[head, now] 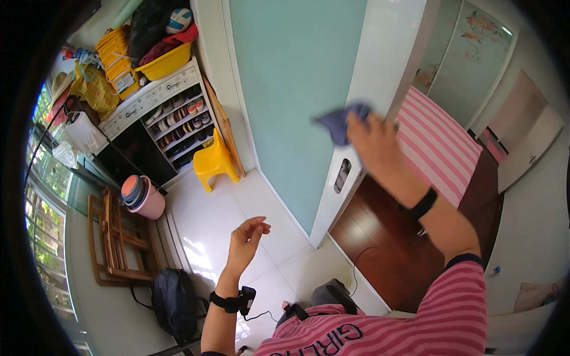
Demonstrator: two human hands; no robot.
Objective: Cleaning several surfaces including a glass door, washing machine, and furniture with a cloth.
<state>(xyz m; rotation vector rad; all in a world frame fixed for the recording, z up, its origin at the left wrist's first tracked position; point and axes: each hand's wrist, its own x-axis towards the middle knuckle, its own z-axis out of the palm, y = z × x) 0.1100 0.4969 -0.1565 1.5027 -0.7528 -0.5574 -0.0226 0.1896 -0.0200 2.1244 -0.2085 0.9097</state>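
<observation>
My right hand (376,140) grips a dark blue cloth (339,124), both blurred, up against the white frame (378,53) of a sliding door. A recessed pull handle (342,176) sits in that frame just below the hand. Left of the frame stretches the door's pale green panel (294,89). My left hand (247,236) hangs over the tiled floor with nothing in it, its fingers loosely bent and the thumb near the fingertips. Each wrist wears a black band, and the left band carries a small box with a cable.
A yellow plastic chair (215,161) stands before a shoe cabinet (147,107). Along the left wall are a pink bucket (151,202), folded wooden furniture (120,240) and a black backpack (174,302). Through the doorway lies a bed with a pink striped cover (438,142). A thin cable (355,271) crosses the threshold.
</observation>
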